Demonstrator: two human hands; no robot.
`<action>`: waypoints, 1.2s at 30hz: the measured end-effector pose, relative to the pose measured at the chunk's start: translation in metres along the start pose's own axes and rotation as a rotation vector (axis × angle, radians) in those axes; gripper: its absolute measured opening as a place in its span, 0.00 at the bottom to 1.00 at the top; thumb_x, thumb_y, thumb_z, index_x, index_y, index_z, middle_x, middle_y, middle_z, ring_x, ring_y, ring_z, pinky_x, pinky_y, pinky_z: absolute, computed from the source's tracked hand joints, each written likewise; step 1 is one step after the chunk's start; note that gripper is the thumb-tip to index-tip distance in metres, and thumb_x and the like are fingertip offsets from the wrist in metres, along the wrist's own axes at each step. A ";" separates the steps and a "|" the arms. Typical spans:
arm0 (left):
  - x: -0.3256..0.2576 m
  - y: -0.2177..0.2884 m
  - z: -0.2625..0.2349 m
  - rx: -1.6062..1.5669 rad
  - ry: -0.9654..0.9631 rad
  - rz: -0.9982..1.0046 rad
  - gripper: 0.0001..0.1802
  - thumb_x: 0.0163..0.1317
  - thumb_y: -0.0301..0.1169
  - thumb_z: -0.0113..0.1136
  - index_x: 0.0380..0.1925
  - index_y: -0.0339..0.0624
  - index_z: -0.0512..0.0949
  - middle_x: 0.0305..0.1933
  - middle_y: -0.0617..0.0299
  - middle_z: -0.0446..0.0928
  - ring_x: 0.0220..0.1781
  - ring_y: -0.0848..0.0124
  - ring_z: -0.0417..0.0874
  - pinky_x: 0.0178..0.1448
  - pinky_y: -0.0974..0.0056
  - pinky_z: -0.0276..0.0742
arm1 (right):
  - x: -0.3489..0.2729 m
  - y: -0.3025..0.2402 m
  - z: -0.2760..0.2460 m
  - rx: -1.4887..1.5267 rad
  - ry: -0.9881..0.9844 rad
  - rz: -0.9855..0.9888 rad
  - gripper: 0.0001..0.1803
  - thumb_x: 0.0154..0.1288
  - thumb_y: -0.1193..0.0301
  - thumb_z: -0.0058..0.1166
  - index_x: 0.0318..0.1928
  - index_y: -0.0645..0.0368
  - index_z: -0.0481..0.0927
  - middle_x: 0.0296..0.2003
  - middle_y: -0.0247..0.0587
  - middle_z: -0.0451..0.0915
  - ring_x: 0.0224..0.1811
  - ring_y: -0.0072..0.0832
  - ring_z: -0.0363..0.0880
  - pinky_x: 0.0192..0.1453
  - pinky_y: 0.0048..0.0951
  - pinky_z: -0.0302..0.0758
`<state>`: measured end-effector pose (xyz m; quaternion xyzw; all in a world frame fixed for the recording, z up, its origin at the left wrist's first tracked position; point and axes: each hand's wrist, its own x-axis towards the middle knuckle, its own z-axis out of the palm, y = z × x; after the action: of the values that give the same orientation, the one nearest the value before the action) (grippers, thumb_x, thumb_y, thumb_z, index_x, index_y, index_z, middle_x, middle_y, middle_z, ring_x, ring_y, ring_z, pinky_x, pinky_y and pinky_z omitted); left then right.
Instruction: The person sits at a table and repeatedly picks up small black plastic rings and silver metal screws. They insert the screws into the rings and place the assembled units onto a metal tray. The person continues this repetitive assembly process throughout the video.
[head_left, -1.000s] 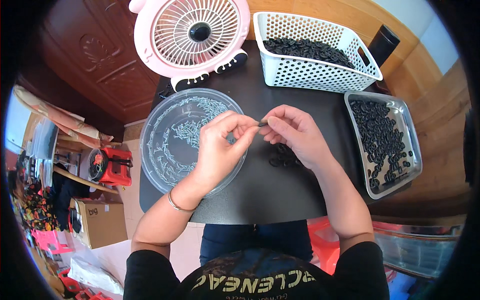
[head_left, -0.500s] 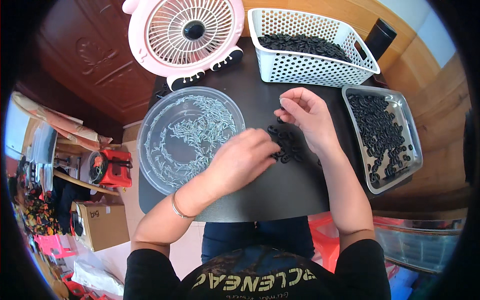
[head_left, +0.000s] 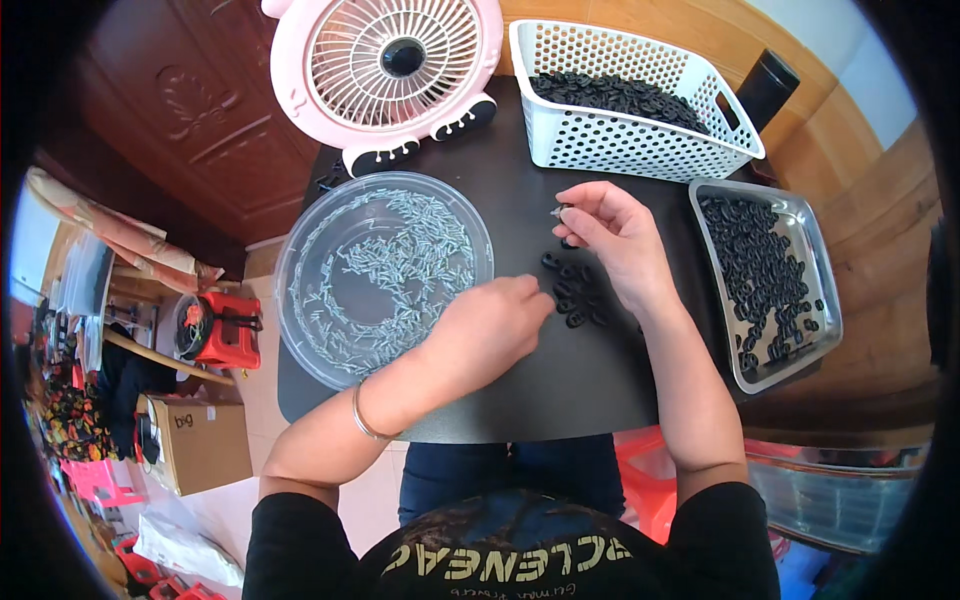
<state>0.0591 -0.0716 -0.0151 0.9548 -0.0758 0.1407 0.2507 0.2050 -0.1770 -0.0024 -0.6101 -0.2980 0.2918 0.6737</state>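
Note:
My right hand [head_left: 622, 238] is raised over the table, thumb and fingers pinched on a small black ring-shaped piece with a silvery tip [head_left: 559, 211]. Just under those fingertips, a second black piece [head_left: 568, 244] shows in part. My left hand [head_left: 498, 320] has its fingers pressed together beside a loose pile of black ring-shaped pieces [head_left: 572, 294]; anything inside its pinch is hidden. Left of it stands a round clear plastic tub [head_left: 290, 330] with many thin silvery screw-like pieces [head_left: 395, 255] in it, and my left forearm passes over its near rim.
A metal tray [head_left: 745, 376] of black rings is at the right. Behind stand a white perforated basket [head_left: 640, 150] of black pieces, a dark cylinder [head_left: 768, 88] and a pink fan [head_left: 300, 75]. The black table's [head_left: 560, 405] rounded front edge is close to my body.
My left hand has drawn slightly back from the black pile, so more of it shows. My right hand stays nearly in place; a silvery tip now shows at its fingertips.

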 end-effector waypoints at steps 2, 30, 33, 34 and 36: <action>0.003 -0.003 -0.008 -0.384 0.082 -0.157 0.10 0.50 0.22 0.56 0.35 0.36 0.73 0.30 0.60 0.74 0.31 0.68 0.78 0.34 0.67 0.75 | -0.001 -0.002 0.002 0.036 -0.007 0.009 0.09 0.57 0.76 0.52 0.40 0.62 0.74 0.32 0.35 0.76 0.31 0.18 0.74 0.40 0.19 0.71; 0.005 -0.022 -0.019 -1.413 0.378 -0.405 0.12 0.56 0.19 0.53 0.41 0.35 0.73 0.36 0.60 0.75 0.36 0.72 0.79 0.43 0.71 0.78 | -0.014 0.002 0.015 0.025 -0.126 -0.098 0.06 0.54 0.78 0.54 0.34 0.61 0.73 0.30 0.30 0.75 0.32 0.13 0.73 0.37 0.16 0.71; 0.005 -0.020 -0.020 -1.411 0.386 -0.405 0.12 0.56 0.19 0.53 0.41 0.35 0.73 0.35 0.60 0.75 0.36 0.72 0.80 0.42 0.72 0.78 | -0.013 0.006 0.016 0.040 -0.122 -0.123 0.06 0.54 0.78 0.54 0.34 0.61 0.73 0.30 0.31 0.75 0.31 0.13 0.73 0.36 0.16 0.71; 0.006 -0.020 -0.020 -1.409 0.389 -0.419 0.11 0.56 0.19 0.53 0.41 0.34 0.73 0.34 0.61 0.74 0.36 0.72 0.80 0.42 0.72 0.79 | -0.013 0.007 0.016 0.043 -0.116 -0.134 0.06 0.54 0.78 0.54 0.34 0.61 0.73 0.30 0.31 0.75 0.31 0.13 0.73 0.35 0.15 0.71; 0.007 -0.020 -0.019 -1.414 0.395 -0.431 0.12 0.56 0.18 0.53 0.41 0.34 0.73 0.34 0.61 0.74 0.35 0.72 0.80 0.42 0.72 0.79 | -0.014 0.006 0.017 0.016 -0.090 -0.125 0.06 0.54 0.78 0.54 0.34 0.61 0.73 0.30 0.31 0.75 0.31 0.13 0.73 0.35 0.15 0.71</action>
<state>0.0653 -0.0456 -0.0060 0.5178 0.0863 0.1745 0.8331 0.1825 -0.1759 -0.0074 -0.5711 -0.3630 0.2785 0.6816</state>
